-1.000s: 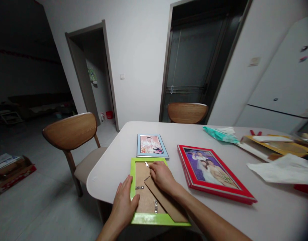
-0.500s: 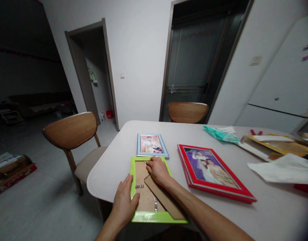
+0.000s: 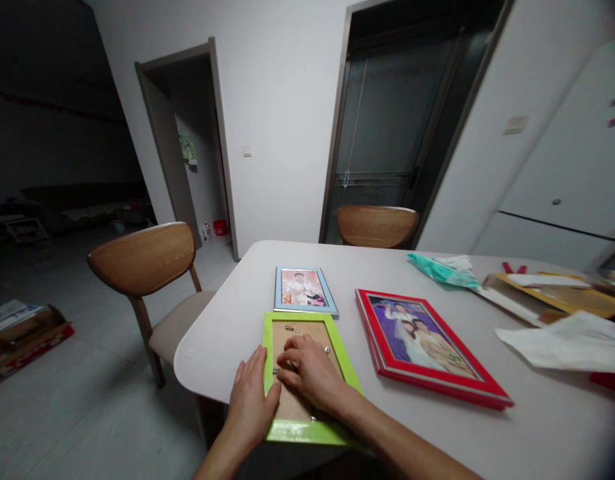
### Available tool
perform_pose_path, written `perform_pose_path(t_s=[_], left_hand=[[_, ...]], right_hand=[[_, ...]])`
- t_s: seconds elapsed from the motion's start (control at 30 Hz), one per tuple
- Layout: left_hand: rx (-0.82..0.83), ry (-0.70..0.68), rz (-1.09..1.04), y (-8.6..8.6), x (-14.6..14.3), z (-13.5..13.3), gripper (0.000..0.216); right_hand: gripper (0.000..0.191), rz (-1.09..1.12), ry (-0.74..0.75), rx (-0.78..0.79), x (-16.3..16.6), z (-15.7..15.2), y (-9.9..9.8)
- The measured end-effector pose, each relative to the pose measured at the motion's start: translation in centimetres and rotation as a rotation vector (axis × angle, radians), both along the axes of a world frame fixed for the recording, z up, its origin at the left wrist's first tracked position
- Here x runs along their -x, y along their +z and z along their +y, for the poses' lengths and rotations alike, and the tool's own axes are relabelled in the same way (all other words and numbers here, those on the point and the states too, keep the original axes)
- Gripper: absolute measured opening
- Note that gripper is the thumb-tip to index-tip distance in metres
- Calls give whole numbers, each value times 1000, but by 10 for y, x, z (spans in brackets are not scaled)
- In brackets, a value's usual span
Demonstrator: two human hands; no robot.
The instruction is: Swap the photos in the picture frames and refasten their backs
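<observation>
Pale walls stood behind the white bench in the head view, with a wooden chair at its left and another chair at its far side; near the close edge of the bench lay a bright green picture frame, back up, its border glossy along the near side, its brown backing board fitted with small metal clips; the left hand lay flat, fingers stretched along the left border and thumb over it; the right hand was bent over the board, its curled fingertips by the left clip, though whether they pinched it I could not tell.

Just beyond the green one, a light blue frame held a pink-toned portrait; to the right, a red frame held a photograph of a couple against purple; farther right lay a yellow envelope, teal packaging and white paper; on the floor at the left, a cardboard box held papers.
</observation>
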State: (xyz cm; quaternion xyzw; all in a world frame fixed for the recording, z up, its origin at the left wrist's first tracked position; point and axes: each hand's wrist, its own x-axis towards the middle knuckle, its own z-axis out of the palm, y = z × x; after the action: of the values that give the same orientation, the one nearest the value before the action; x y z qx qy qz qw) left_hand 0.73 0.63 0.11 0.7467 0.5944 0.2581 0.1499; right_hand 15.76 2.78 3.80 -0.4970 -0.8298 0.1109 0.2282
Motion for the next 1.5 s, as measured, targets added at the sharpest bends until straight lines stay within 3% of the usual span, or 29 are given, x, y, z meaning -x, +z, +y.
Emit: perform_pose_path(t_s=[0.27, 0.53, 0.67, 0.87, 1.03, 1.1, 1.27, 1.5], left_hand=[[-30, -2, 14, -3, 0, 0, 51], [28, 6, 3, 7, -1, -2, 54], [26, 9, 13, 8, -4, -3, 53], [2, 11, 17, 5, -6, -2, 51], [4, 13, -8, 4, -4, -1, 52], [6, 11, -23, 3, -4, -1, 52], [22, 12, -21, 5, -5, -2, 53], [34, 19, -63, 5, -6, -2, 54]], right_hand=[[15, 11, -98, -6, 11, 7, -2], [23, 80, 194, 215, -39, -21, 22], [23, 14, 236, 282, -55, -34, 21], [11, 53, 168, 178, -43, -34, 6], [10, 93, 133, 114, -39, -38, 9], [14, 117, 112, 126, -42, -39, 10], [33, 41, -101, 93, -44, -40, 7], [33, 119, -157, 124, -40, -34, 10]])
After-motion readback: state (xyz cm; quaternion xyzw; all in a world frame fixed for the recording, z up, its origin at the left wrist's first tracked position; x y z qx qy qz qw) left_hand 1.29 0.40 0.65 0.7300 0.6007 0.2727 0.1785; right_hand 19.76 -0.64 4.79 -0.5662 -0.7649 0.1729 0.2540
